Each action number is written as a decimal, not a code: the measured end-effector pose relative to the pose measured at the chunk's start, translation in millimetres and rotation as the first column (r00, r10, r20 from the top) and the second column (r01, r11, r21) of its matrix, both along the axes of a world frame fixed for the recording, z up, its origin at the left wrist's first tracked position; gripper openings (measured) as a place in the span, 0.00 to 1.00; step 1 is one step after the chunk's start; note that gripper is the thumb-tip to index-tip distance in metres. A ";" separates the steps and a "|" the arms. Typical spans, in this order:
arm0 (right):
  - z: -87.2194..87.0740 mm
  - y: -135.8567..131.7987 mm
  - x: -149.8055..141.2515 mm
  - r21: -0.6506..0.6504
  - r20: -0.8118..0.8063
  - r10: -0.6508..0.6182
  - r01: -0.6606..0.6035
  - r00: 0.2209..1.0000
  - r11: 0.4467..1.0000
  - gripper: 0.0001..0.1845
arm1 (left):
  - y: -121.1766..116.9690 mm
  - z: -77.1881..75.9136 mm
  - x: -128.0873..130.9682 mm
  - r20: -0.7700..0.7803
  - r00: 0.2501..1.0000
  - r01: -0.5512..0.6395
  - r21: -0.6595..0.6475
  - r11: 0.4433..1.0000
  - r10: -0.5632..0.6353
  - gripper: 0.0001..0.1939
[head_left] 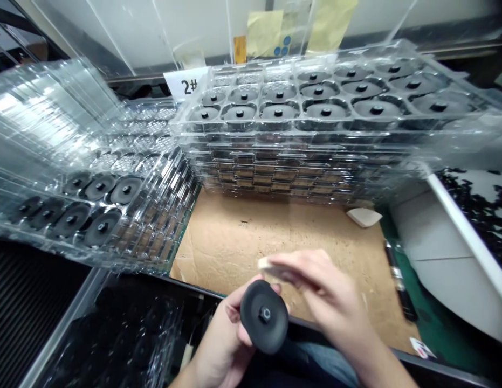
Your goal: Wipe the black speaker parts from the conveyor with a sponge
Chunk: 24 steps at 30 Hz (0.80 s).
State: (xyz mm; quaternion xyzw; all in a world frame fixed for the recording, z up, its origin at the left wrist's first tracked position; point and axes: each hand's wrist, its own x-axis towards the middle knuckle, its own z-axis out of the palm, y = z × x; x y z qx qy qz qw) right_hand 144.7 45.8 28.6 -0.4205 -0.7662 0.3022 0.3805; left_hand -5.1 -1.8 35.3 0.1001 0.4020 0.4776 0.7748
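My left hand [230, 334] is closed around a black round disc [263, 318] with a small metal-tipped stub at its centre, its face tilted up toward me. Just above and to the right of the disc, my right hand [329, 291] pinches a small pale, flat piece [269, 264] with a greyish underside. Motion blurs that hand, and the kind of piece cannot be made out. The piece appears apart from the disc. Both hands are over the near edge of a brown cardboard sheet [234, 231].
Stacked clear plastic trays [283, 140] holding black discs stand at the back; another tray stack [153, 215] is at left. A white wedge-shaped pad [364, 216] and a black pen-like tool [400, 285] lie at right, beside a white box [448, 231] containing small black parts.
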 end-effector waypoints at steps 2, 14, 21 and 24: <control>-27.8 -0.6 14.5 -0.167 0.075 -0.151 0.162 0.986 0.973 0.11 | 0.5 2.9 -2.4 0.059 0.997 -0.045 -0.083 0.996 0.050 0.30; 0.4 -23.5 7.9 -0.028 0.082 -0.236 0.239 0.968 0.971 0.15 | 10.7 -9.3 2.2 0.180 0.981 -0.055 -0.071 0.996 0.067 0.31; 30.0 -16.6 -20.1 0.079 0.173 0.110 -0.125 0.979 0.989 0.13 | 9.7 -11.3 2.0 0.129 0.985 -0.115 -0.027 0.993 0.118 0.29; 28.1 -16.0 -23.5 0.159 0.124 -0.017 -0.003 0.992 0.987 0.16 | 7.9 -10.8 1.9 0.158 0.985 -0.063 -0.007 0.998 0.063 0.31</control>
